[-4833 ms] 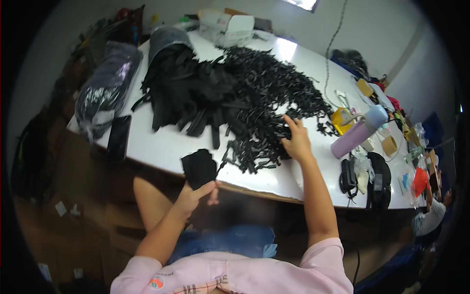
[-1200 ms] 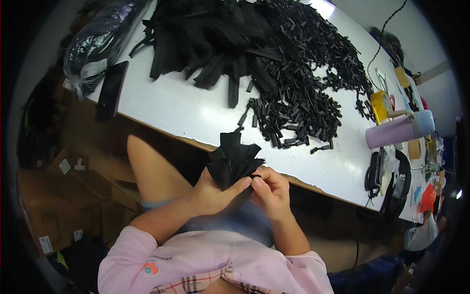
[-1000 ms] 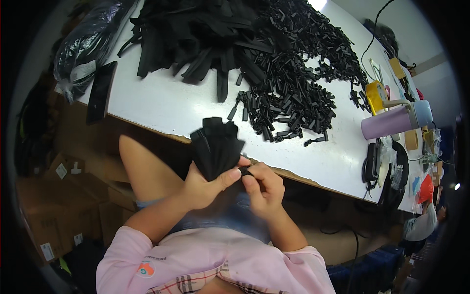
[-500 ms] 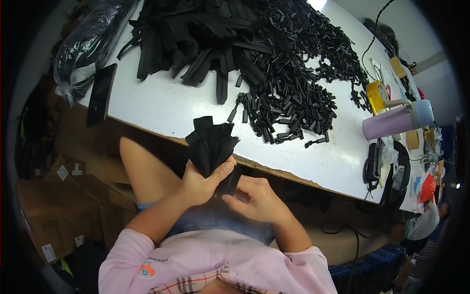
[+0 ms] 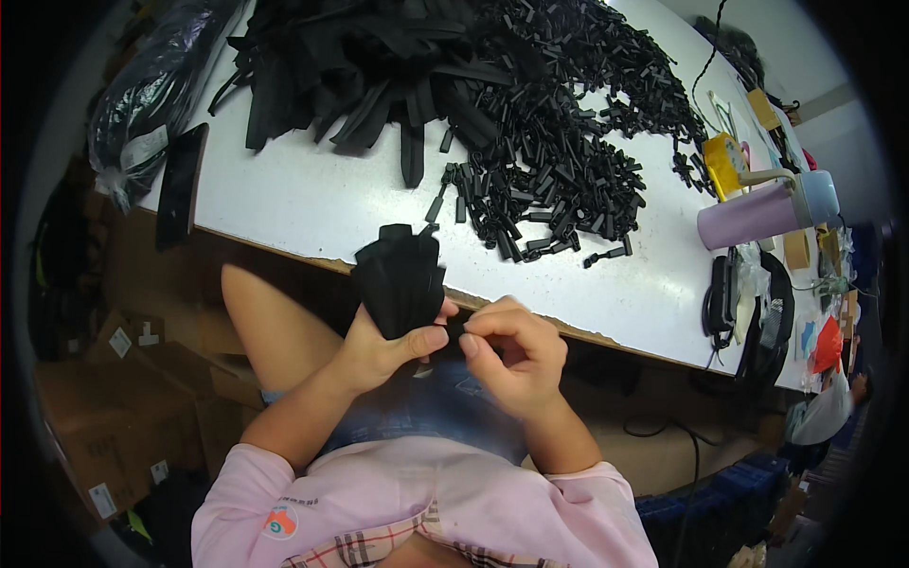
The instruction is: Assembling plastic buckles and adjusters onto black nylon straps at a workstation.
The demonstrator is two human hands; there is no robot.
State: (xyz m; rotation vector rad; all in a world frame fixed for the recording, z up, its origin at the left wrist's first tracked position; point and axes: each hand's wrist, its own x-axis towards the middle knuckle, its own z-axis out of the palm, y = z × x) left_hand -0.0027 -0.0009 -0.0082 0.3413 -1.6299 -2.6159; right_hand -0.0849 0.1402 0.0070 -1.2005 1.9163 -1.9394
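My left hand (image 5: 383, 352) is closed round a fanned bundle of black fabric strips (image 5: 398, 279), held above my lap just off the table's near edge. My right hand (image 5: 519, 355) is closed beside it, thumb and forefinger pinching a small dark end (image 5: 455, 332) that sticks out next to the left thumb. Whether that end is part of a strip or a separate piece, I cannot tell. Beyond my hands, a heap of small black zipper pulls (image 5: 530, 185) spreads over the white table (image 5: 294, 204). A pile of loose black strips (image 5: 365, 71) lies to its left.
On the left lie a dark flat phone-like slab (image 5: 180, 186) and a clear plastic bag of black material (image 5: 156, 99). A lilac bottle (image 5: 748, 227), yellow tape dispenser (image 5: 723, 166) and black pouch (image 5: 722, 303) are on the right. Cardboard boxes (image 5: 114, 417) stand low at left.
My right hand has moved up beside the left thumb, and its fingers have closed in a pinch on the dark end. The bundle in my left hand has turned and looks narrower.
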